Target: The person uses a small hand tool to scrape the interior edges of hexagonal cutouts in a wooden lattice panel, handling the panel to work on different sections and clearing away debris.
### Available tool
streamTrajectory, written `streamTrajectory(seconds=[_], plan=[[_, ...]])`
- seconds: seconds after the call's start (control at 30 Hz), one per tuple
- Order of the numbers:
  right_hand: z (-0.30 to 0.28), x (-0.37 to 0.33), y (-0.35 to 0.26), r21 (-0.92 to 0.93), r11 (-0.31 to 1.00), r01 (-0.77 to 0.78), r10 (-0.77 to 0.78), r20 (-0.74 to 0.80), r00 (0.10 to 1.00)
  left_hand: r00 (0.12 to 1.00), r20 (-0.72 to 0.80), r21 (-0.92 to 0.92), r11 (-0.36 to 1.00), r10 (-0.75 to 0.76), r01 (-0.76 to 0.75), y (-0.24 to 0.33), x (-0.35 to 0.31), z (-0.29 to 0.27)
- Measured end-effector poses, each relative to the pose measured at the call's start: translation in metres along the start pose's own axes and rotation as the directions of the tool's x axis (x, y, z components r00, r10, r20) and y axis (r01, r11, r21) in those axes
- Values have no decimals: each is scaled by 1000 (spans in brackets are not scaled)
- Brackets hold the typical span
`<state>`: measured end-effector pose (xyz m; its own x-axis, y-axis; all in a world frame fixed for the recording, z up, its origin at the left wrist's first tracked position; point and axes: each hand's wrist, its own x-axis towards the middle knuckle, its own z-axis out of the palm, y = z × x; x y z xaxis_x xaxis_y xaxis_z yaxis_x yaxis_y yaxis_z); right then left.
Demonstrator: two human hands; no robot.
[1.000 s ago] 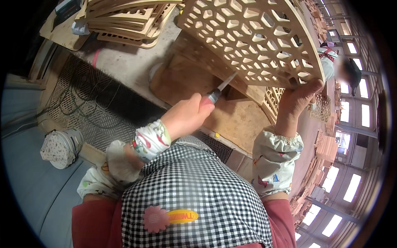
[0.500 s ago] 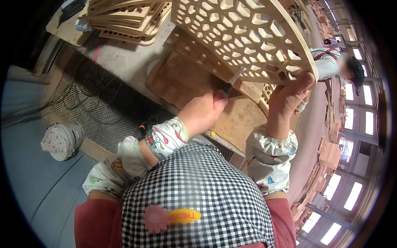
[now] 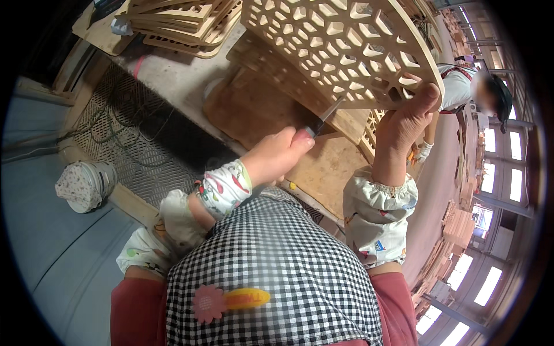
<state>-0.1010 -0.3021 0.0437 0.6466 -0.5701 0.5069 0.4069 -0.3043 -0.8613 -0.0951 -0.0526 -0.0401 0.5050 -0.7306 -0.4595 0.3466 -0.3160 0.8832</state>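
Brown board (image 3: 320, 176) covers part of the worktop; above it tilts the perforated wooden panel (image 3: 359, 48), corner clamped by the right hand's (image 3: 405, 131) fingers. Over the board, the left hand's (image 3: 276, 155) fingers wrap a slim-bladed tool (image 3: 315, 126) (tip near the panel).

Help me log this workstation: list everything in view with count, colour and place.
Perforated wooden panel: one, tan, upper centre
Bladed hand tool: one, grey and red, centre
Openwork wooden frames: several, tan, upper left
Workbench: one, grey, upper left
Board: one, brown, centre
Slotted floor mat: one, dark, left
Cloth-topped bucket: one, whitish, far left
Co-worker: one, pale top, right
Board stacks: several, tan, right background
Checked apron: one, black and white, bottom centre
Flower patch: one, pink, on apron
Sleeve covers: two, printed white, forearms
Left hand: one, bare, gripping tool
Right hand: one, bare, gripping panel
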Motion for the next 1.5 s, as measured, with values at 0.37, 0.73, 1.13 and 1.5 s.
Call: streamTrajectory(seconds=[0.37,0.73,1.13,1.5], plan=[[19,-3,-10,31,999,-28,29,-55,998,988,141,-222,970,-65,95,-5,15,2],[21,-6,-17,96,994,-46,49,-23,999,969,239,-267,956,-56,121,-28,-5,1],[6,4,-10,21,998,-54,52,91,994,977,204,-370,920,-54,128,-27,21,6],[21,-4,-13,90,996,-8,11,-39,999,985,170,-278,957,-34,81,-35,38,14]])
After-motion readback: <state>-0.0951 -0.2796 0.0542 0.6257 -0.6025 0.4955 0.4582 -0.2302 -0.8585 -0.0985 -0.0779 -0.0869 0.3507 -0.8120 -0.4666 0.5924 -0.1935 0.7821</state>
